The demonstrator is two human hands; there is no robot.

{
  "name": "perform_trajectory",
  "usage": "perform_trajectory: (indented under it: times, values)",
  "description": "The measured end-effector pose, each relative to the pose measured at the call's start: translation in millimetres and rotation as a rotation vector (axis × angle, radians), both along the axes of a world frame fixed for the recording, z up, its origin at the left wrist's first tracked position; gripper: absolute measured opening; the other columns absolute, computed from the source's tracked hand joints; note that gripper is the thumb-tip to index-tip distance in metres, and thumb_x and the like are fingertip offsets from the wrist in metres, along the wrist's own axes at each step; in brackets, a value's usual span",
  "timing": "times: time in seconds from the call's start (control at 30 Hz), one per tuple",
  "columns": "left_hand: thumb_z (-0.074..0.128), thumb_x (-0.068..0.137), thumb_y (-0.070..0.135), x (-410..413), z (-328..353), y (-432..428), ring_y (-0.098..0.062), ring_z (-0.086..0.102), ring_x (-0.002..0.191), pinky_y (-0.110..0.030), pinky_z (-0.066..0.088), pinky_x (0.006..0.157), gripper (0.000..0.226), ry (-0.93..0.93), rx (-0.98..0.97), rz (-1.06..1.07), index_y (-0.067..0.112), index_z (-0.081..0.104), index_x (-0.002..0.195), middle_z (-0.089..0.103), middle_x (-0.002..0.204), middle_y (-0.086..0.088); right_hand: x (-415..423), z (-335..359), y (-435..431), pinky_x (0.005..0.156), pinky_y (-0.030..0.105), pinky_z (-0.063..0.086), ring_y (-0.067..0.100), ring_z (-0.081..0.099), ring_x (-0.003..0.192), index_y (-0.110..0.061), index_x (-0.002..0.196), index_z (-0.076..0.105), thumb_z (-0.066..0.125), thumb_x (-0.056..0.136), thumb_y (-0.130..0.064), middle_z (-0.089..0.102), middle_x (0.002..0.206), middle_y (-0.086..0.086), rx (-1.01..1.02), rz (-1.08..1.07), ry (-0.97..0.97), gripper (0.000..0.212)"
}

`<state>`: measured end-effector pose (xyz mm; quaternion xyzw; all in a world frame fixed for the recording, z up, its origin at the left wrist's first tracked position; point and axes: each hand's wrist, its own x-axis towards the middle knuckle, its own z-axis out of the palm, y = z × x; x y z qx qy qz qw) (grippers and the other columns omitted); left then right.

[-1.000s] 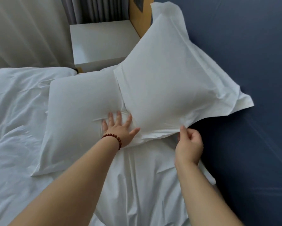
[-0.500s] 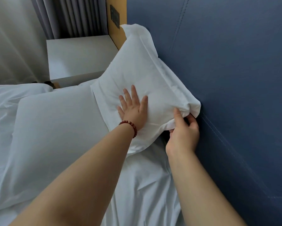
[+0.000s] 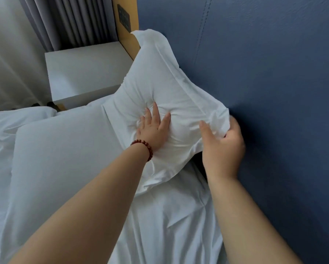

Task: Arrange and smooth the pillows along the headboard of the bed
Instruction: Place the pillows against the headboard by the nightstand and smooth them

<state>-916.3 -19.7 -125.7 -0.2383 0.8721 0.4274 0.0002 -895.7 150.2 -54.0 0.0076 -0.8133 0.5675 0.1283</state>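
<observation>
- Now the leaning pillow point(image 3: 159, 79) stands propped against the blue headboard point(image 3: 264, 92) at the head edge of the bed point(image 3: 169, 225), toward the corner beside the nightstand point(image 3: 83, 73). Its long axis runs along the headboard, away from the person.
- The left hand point(image 3: 153, 128), with a beaded bracelet point(image 3: 143, 147) at the wrist, lies flat on the pillow's front face. Its fingers are straight and slightly spread, pressing a dimple with creases radiating from it.
- The right hand point(image 3: 222, 147) pinches the pillow's bunched near corner flap, thumb on the front and fingers curled behind, next to the headboard.
- A second pillow point(image 3: 64, 149) lies flat on the bed, touching the leaning one's lower left edge.
- The coming move likely turns on that near corner. The right hand already has it, so drawing it toward the person along the headboard while the left palm sweeps outward should flatten the face.
</observation>
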Motion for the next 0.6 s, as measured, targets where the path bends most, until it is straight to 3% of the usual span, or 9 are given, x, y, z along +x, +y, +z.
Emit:
perform_trajectory:
  times: [0.13,0.23,0.37,0.47,0.6]
  values:
    - [0.025,0.097,0.065,1,21,-13,-0.019,0.006,0.152,-0.044,0.008,0.124,0.073,0.238,0.111,0.169,0.030,0.006,0.158,0.010,0.165,0.004,-18,39,2,0.073,0.033,0.050,0.019,0.063,0.091,-0.018,0.104,0.062,0.067,0.078,-0.058,0.067,0.092,-0.007,0.303,0.105,-0.090,0.048]
    - [0.021,0.100,0.060,-20,34,-25,-0.023,-0.005,0.153,-0.044,-0.001,0.123,0.064,0.242,0.019,0.288,0.037,0.001,0.157,-0.002,0.166,0.005,-24,55,-8,0.079,0.034,0.046,0.024,0.057,0.104,-0.024,0.130,0.052,0.066,0.077,-0.062,0.066,0.108,-0.001,0.549,0.196,-0.025,0.066]
    - [0.020,0.101,0.057,-37,25,-27,-0.019,-0.012,0.152,-0.048,-0.007,0.121,0.063,0.222,-0.007,0.244,0.038,-0.004,0.156,-0.013,0.165,0.006,-54,65,-33,0.086,0.027,0.035,0.022,0.047,0.126,-0.029,0.145,0.035,0.064,0.086,-0.054,0.052,0.139,0.000,0.544,0.334,-0.144,0.071]
    - [0.023,0.100,0.058,-38,21,-33,-0.018,-0.010,0.152,-0.047,-0.008,0.121,0.063,0.268,-0.026,0.265,0.039,0.001,0.156,-0.008,0.166,0.007,-76,65,-55,0.083,0.030,0.036,0.024,0.050,0.123,-0.019,0.142,0.042,0.058,0.093,-0.047,0.054,0.136,0.001,0.657,0.281,-0.157,0.058]
    - [0.028,0.101,0.056,-53,26,-55,-0.016,-0.011,0.151,-0.047,-0.008,0.120,0.060,0.359,-0.041,0.247,0.041,0.007,0.156,-0.006,0.166,0.010,-89,46,-79,0.069,0.025,0.040,0.019,0.061,0.093,-0.021,0.108,0.067,0.060,0.093,-0.025,0.069,0.096,-0.006,0.548,0.116,0.069,0.018]
